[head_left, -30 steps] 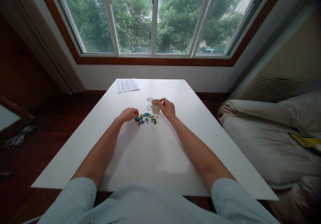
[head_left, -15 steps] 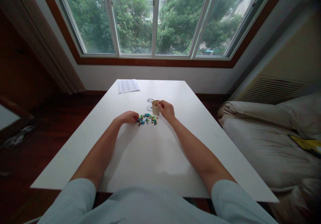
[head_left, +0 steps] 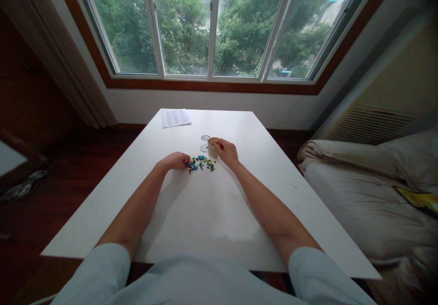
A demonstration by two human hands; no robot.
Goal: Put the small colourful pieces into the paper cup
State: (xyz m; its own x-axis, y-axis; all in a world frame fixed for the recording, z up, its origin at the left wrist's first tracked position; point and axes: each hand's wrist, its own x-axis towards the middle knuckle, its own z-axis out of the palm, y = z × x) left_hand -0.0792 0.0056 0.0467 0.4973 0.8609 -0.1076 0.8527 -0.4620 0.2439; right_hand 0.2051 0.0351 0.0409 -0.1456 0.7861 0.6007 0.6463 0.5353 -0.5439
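Observation:
Small colourful pieces (head_left: 201, 163), mostly blue, green, yellow and dark, lie loosely spread in the middle of the white table (head_left: 205, 218). At their left edge is my left hand (head_left: 178, 160), fingers curled down against the pieces; whatever the fingertips pinch is too small to make out. A beige cup (head_left: 211, 149) stands upright just behind the pieces. My right hand (head_left: 227, 152) is closed at the cup's right rim, with thumb and fingertips together on it. The inside of the cup is mostly hidden.
Left of the cup lies a clear round disc (head_left: 204, 148), with a second clear round piece (head_left: 205, 137) behind it. Printed sheets of paper (head_left: 176, 118) rest at the far left corner of the table. A covered sofa (head_left: 345, 182) stands on the right.
Both hands keep nearly the same places, with only slight finger movement. The whole view has shifted a little; the cup and pieces look unmoved.

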